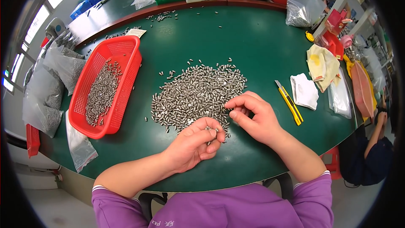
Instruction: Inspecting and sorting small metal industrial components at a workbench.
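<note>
While a few small metal pieces (217, 130) are cradled between the thumb and curled fingers of the left hand (196, 143), the right hand (257, 116) is held at the near right edge of the pile (196, 95), its thumb and index fingertip brought almost together; whether a piece is pinched there cannot be told. The pile, made up of many similar silvery pieces, is spread over the middle of the green tabletop (257, 42), directly in front of both hands. To its left, a red perforated basket (130, 80) is placed, its bottom partly covered with more of the pieces. Clear bags (37, 105) filled with small grey parts (52, 118) are gathered beyond the basket on the left. To the right of the pile, a yellow utility knife (291, 104) is laid just beside a white cloth (304, 91), its tip pointed toward the far side.
</note>
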A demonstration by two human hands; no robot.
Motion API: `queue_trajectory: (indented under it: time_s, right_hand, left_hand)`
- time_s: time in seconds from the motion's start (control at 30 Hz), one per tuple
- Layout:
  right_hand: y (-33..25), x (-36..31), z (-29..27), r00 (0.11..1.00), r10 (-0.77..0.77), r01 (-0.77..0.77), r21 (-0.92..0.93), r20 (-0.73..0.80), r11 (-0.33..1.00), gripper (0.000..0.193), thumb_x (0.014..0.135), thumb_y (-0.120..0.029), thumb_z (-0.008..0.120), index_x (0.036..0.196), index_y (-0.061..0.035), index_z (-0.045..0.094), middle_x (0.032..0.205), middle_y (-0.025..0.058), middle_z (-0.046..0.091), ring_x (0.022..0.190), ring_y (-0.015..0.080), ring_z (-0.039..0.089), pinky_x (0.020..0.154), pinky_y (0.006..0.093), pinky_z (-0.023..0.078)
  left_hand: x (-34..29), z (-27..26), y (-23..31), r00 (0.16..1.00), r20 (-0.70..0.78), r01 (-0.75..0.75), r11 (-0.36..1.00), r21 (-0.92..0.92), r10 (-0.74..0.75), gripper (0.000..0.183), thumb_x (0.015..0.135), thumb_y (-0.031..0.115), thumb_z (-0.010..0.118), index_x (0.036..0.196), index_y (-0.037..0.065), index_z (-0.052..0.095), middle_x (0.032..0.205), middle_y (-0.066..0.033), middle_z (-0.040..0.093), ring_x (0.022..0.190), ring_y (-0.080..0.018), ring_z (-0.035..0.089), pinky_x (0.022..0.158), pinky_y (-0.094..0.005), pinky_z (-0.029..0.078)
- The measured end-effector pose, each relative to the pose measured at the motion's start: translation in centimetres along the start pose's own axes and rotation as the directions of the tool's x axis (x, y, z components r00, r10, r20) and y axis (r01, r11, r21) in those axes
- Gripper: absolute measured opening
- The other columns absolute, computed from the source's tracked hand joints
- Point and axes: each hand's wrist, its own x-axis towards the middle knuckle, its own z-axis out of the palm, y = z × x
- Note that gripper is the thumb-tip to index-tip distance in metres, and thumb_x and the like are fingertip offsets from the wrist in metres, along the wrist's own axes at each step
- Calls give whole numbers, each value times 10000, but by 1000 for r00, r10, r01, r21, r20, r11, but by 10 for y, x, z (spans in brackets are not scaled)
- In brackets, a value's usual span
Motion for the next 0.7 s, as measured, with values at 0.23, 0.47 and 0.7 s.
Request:
queue_trajectory:
  time_s: [0.23, 0.47, 0.7]
  right_hand:
    - [8, 1, 2, 968, -245, 241, -474, 55, 847, 150, 723, -92, 650, 870, -114, 626, 838, 39, 545, 814, 232, 543, 698, 332, 462]
    - [8, 1, 1, 968, -240, 241, -538, 73, 808, 128, 712, -100, 663, 831, -109, 619, 828, 35, 551, 822, 240, 538, 704, 342, 455]
    - [7, -1, 0, 978, -189, 206, -534, 88, 820, 117, 726, -93, 633, 828, -85, 576, 828, 52, 537, 819, 264, 527, 704, 361, 446]
  left_hand:
    - [1, 0, 1, 1000, -9, 24, 999, -31, -24, 109, 900, 118, 433, 988, 61, 461, 895, -56, 520, 640, -106, 416, 492, -209, 318]
    - [0, 1, 2, 999, -33, 22, 1000, -3, -22, 162, 880, 95, 380, 1011, 49, 464, 909, -75, 517, 653, -130, 419, 526, -238, 341]
    - [0, 2, 0, 998, -67, 4, 1000, 24, -2, 143, 920, 158, 404, 994, 58, 474, 921, -67, 523, 676, -126, 435, 556, -243, 365]
